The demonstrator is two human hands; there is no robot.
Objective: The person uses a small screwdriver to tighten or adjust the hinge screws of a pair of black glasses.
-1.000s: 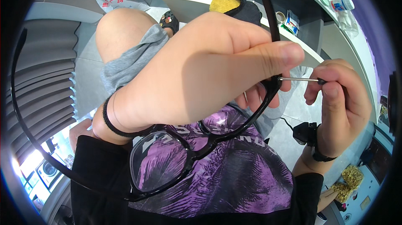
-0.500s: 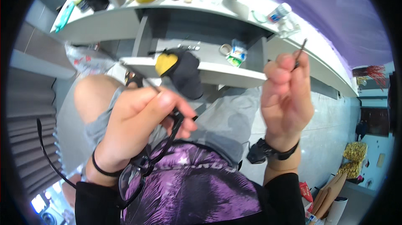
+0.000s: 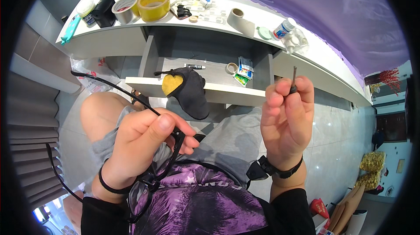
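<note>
A pair of black-framed glasses (image 3: pixel 176 141) is held in my left hand (image 3: pixel 144 136), its thumb and fingers closed on the frame near a hinge. One arm of the glasses stretches up and left past my knee; the other hangs out at the lower left, and the lenses sit low beside my wrist. At the right, my right hand (image 3: pixel 288 125) is raised, palm toward me. Between its thumb and fingertips is a small screwdriver (image 3: pixel 294 79), its thin shaft pointing up from a dark collar. The two hands are well apart, and the screwdriver does not touch the glasses.
Ahead is a pulled-out drawer (image 3: pixel 227 87) holding a tape roll and small packets. A dark cloth item (image 3: pixel 192 97) with a yellow patch hangs over its front. On the white counter (image 3: pixel 103 38) stand tape rolls (image 3: pixel 154 5), a bottle (image 3: pixel 284 28) and jars.
My right hand has moved down and slightly left with the screwdriver, which now points more nearly straight up. The glasses have shifted slightly in my left hand, which keeps its hold.
</note>
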